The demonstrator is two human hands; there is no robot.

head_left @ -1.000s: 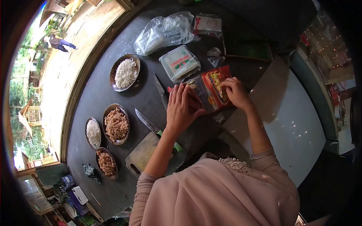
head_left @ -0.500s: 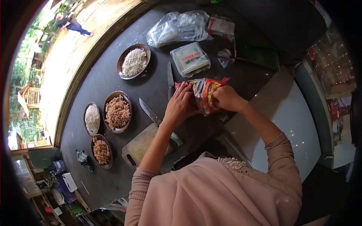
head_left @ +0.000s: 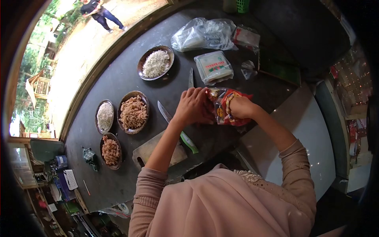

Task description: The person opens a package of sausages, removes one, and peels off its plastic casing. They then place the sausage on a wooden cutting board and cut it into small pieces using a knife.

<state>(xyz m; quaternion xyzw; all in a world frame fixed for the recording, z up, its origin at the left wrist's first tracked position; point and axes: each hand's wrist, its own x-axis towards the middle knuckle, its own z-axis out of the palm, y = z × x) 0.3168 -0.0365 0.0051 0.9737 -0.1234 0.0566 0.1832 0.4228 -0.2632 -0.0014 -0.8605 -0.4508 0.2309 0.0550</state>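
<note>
A red and yellow printed plastic packet (head_left: 222, 103) lies on the dark table in front of me. My left hand (head_left: 192, 106) is closed around its left end, fingers curled over the top. My right hand (head_left: 241, 107) is at the right part of the packet, its fingers hidden by the plastic, seemingly inside the opening. Just beyond is a wrapped square pack (head_left: 213, 66) with red lettering. A knife blade (head_left: 191, 78) points away beyond my left hand. Under my left forearm, a green-handled knife (head_left: 188, 142) rests partly across a cutting board (head_left: 149, 149).
Oval dishes hold white shreds (head_left: 156, 64), (head_left: 105, 116) and brown shreds (head_left: 133, 113), (head_left: 110, 151). At the back are a clear plastic bag (head_left: 203, 34) and a small packet (head_left: 246, 37). A dark crumpled item (head_left: 90, 158) lies left. A person (head_left: 102, 15) stands outside.
My head view has shifted, so the table's contents appear farther right. My right hand's fingers are now more hidden by the packet. The person outside has changed position and shows more fully.
</note>
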